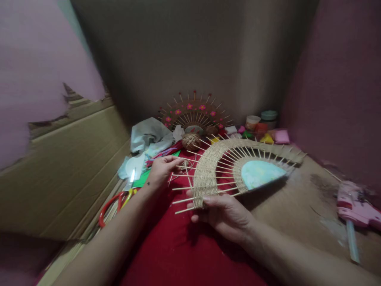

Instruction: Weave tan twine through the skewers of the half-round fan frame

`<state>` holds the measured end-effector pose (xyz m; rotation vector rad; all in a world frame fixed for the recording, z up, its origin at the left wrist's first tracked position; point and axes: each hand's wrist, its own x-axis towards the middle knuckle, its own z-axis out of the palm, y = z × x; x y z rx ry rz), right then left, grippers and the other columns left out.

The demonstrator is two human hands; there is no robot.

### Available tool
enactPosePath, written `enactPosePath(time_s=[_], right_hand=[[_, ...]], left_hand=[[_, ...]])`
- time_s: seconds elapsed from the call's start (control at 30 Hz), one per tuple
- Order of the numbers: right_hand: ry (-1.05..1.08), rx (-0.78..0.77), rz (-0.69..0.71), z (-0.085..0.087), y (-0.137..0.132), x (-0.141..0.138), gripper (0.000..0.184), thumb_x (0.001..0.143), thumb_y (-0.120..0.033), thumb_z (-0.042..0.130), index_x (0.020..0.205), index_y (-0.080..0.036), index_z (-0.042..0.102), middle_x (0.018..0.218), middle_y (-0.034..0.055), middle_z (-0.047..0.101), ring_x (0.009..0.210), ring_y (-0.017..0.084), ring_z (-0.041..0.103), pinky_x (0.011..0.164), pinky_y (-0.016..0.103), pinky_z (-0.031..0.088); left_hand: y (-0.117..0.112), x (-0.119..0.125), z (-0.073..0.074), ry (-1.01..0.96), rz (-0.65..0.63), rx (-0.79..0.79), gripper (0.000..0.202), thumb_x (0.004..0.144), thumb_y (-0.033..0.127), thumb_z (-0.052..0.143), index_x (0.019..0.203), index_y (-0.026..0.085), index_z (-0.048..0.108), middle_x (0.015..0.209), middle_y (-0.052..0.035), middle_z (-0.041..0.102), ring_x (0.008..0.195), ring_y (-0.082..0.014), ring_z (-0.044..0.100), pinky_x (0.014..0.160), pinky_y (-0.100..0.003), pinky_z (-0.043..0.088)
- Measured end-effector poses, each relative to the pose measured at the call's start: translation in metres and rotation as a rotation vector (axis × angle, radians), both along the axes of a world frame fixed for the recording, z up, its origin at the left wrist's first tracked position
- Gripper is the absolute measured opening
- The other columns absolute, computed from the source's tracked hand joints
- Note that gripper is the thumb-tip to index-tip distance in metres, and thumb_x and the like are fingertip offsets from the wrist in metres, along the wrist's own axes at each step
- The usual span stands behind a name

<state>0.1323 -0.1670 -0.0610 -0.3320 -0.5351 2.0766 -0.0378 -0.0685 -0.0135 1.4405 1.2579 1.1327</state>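
A half-round fan of thin sticks woven with twine [205,171] is tilted over the red cloth, a pale blue half-disc [260,174] at its centre. My right hand [228,214] is closed on the fan's near woven end, with the thumb on top and fingers beneath. Beside the left stick tips, my left hand [165,169] pinches a small bundle of twine [185,165]. From that bundle a loose strand runs toward the weave. Behind the fan sits a ball of twine [191,141].
Red-handled scissors [110,206] lie at the left by a cardboard wall [74,171]. A flowered stick fan [193,107] stands at the back. Several colourful small packets [281,136] and tubs [253,122] are at the back right. A pink glue gun [354,206] is at the right.
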Motion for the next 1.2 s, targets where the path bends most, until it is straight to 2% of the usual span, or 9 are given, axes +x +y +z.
enactPosePath(time_s=[0.07, 0.17, 0.27, 0.4, 0.53, 0.8, 0.97, 1.07, 1.2], right_hand=[[0.006, 0.018, -0.002, 0.000, 0.000, 0.000, 0.025, 0.069, -0.007, 0.058, 0.093, -0.006, 0.066, 0.095, 0.0120, 0.065, 0.075, 0.017, 0.058, 0.067, 0.036, 0.048], [0.002, 0.028, 0.001, 0.001, 0.000, 0.000, 0.026, 0.069, -0.008, 0.058, 0.094, -0.006, 0.066, 0.097, 0.0127, 0.064, 0.076, 0.018, 0.058, 0.066, 0.035, 0.047], [0.001, 0.021, 0.001, 0.002, 0.000, -0.001, 0.027, 0.068, -0.008, 0.059, 0.094, -0.007, 0.065, 0.098, 0.0127, 0.064, 0.075, 0.018, 0.058, 0.065, 0.034, 0.047], [-0.007, 0.017, -0.007, 0.004, -0.001, -0.001, 0.028, 0.067, -0.009, 0.059, 0.094, -0.007, 0.065, 0.096, 0.0125, 0.063, 0.075, 0.018, 0.058, 0.064, 0.035, 0.047], [-0.017, -0.002, 0.000, 0.004, -0.001, -0.001, 0.028, 0.066, -0.009, 0.059, 0.093, -0.006, 0.065, 0.089, 0.0117, 0.064, 0.073, 0.018, 0.058, 0.063, 0.035, 0.047], [-0.015, -0.030, -0.012, 0.000, 0.000, -0.002, 0.028, 0.065, -0.008, 0.059, 0.093, -0.006, 0.066, 0.093, 0.0116, 0.063, 0.073, 0.017, 0.057, 0.063, 0.033, 0.048], [-0.040, -0.052, -0.006, 0.000, -0.001, -0.003, 0.029, 0.064, -0.008, 0.058, 0.091, -0.004, 0.067, 0.086, 0.0123, 0.064, 0.072, 0.018, 0.057, 0.063, 0.033, 0.047], [-0.052, -0.079, 0.002, 0.001, -0.001, -0.003, 0.030, 0.063, -0.009, 0.058, 0.091, -0.004, 0.067, 0.081, 0.0117, 0.064, 0.071, 0.018, 0.057, 0.062, 0.033, 0.047], [-0.058, -0.092, 0.011, 0.002, -0.001, -0.003, 0.029, 0.062, -0.010, 0.060, 0.090, -0.005, 0.067, 0.080, 0.0111, 0.064, 0.070, 0.018, 0.058, 0.060, 0.032, 0.047]], left_hand=[[-0.003, 0.006, -0.011, -0.073, 0.036, -0.007, 0.025, 0.065, 0.034, 0.069, 0.074, 0.012, 0.065, 0.064, -0.0037, 0.064, 0.053, -0.0102, 0.055, 0.053, -0.022, 0.043], [-0.004, 0.014, -0.024, -0.160, -0.025, -0.076, 0.026, 0.065, 0.035, 0.069, 0.079, 0.013, 0.064, 0.065, -0.0029, 0.063, 0.054, -0.0118, 0.056, 0.052, -0.023, 0.043], [0.001, 0.021, -0.027, -0.169, -0.087, -0.133, 0.027, 0.065, 0.035, 0.069, 0.079, 0.013, 0.064, 0.067, -0.0034, 0.063, 0.053, -0.0122, 0.055, 0.050, -0.024, 0.042], [0.016, 0.028, -0.021, -0.048, -0.198, -0.110, 0.022, 0.062, 0.033, 0.070, 0.068, 0.012, 0.063, 0.059, -0.0013, 0.060, 0.050, -0.0108, 0.052, 0.048, -0.022, 0.038], [0.032, 0.029, -0.015, 0.055, -0.243, -0.101, 0.020, 0.061, 0.030, 0.069, 0.063, 0.012, 0.061, 0.052, 0.0016, 0.056, 0.046, -0.0082, 0.047, 0.045, -0.020, 0.034], [0.054, 0.006, -0.001, 0.172, -0.305, -0.065, 0.018, 0.065, 0.030, 0.066, 0.064, 0.013, 0.058, 0.050, 0.0011, 0.055, 0.041, -0.0079, 0.046, 0.042, -0.020, 0.033], [0.060, -0.007, 0.008, 0.179, -0.236, 0.115, 0.020, 0.066, 0.030, 0.066, 0.060, 0.014, 0.057, 0.045, 0.0049, 0.047, 0.038, -0.0047, 0.037, 0.039, -0.019, 0.026], [0.059, -0.008, 0.012, 0.190, -0.220, 0.236, 0.014, 0.067, 0.026, 0.067, 0.063, 0.014, 0.060, 0.049, 0.0056, 0.046, 0.043, -0.0041, 0.037, 0.042, -0.018, 0.026], [0.065, -0.003, 0.010, 0.190, -0.252, 0.246, 0.011, 0.068, 0.024, 0.066, 0.066, 0.014, 0.063, 0.053, 0.0042, 0.051, 0.047, -0.0047, 0.041, 0.045, -0.018, 0.030]])
